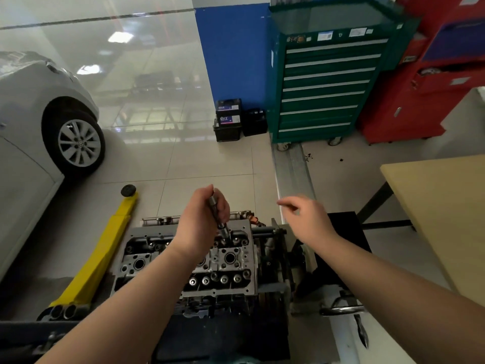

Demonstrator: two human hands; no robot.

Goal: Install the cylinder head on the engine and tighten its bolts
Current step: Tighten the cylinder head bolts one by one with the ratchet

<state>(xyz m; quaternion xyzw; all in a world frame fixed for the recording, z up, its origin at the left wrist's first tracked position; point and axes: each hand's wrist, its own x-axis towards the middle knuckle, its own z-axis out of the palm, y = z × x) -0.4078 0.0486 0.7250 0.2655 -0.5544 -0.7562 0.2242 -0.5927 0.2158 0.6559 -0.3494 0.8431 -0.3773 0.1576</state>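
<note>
My forearms reach in from the bottom edge, over the engine on its stand. The head sits on top of the engine, straight below me, its upper face showing round bores and a row of bolts along the near edge.

My left hand is over the far side of the head, fingers curled round a steel tool that stands tilted, its lower end down at a hole near the far edge of the head. I cannot tell if the tip is seated in anything.

My right hand hangs in the air just right of the engine, holding nothing; its fingers are loosely curled, the index and thumb reaching left. It is blurred.

A chrome handle juts out at the stand's right. Left of the engine a yellow jack lies on the floor, its black pad pointing away from me. To my right is the corner of a wooden worktop.

Farther off, a grey car stands at the left, front wheel showing. Against the blue wall sit two stacked batteries with a third beside them, then a green drawer cabinet on castors and a red cabinet at its right.
</note>
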